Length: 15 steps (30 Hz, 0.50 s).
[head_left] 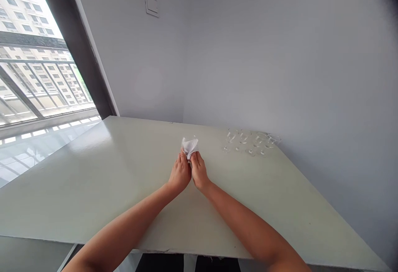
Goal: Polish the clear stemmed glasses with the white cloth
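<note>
In the head view, my two hands meet above the middle of the table. A clear stemmed glass [183, 141] stands out above the fingers, with a crumpled white tissue [190, 146] at its bowl. My left hand [180, 173] is closed round the lower part of the glass from the left. From the right, my right hand [200, 172] is closed, its fingers pressed on the tissue and the glass. The stem and foot are mostly hidden by the fingers. Whether the tissue lies inside the bowl or against it, I cannot tell exactly.
Several clear stemmed glasses [243, 137] stand together at the table's back right, near the wall. The pale table [124, 172] has its front edge close to me. A light switch [152, 5] is on the wall, and a window [37, 69] is at left.
</note>
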Each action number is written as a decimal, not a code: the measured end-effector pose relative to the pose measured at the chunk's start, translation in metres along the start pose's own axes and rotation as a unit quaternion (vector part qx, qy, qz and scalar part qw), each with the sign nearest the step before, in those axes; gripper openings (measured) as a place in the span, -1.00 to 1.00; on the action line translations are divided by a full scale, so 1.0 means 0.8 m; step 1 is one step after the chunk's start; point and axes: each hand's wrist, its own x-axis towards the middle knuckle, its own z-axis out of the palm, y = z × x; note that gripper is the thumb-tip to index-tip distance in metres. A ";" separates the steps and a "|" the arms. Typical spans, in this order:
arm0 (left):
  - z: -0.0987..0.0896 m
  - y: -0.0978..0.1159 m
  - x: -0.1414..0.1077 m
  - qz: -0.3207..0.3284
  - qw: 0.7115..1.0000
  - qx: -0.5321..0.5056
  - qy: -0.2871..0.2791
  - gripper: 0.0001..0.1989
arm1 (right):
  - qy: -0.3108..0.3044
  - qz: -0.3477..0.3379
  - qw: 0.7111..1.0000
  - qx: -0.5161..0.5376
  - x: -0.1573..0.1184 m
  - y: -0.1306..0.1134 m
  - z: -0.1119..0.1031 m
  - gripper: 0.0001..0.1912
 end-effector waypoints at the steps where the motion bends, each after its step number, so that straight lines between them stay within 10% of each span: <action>1: -0.001 0.001 0.001 0.009 1.000 0.000 0.001 -0.44 | -0.011 0.002 1.000 -0.009 0.000 0.003 -0.002 -0.69; 15: -0.033 0.010 0.006 0.021 1.000 -0.011 -0.004 -0.59 | -0.044 0.111 0.983 0.143 0.015 -0.005 -0.033 -0.78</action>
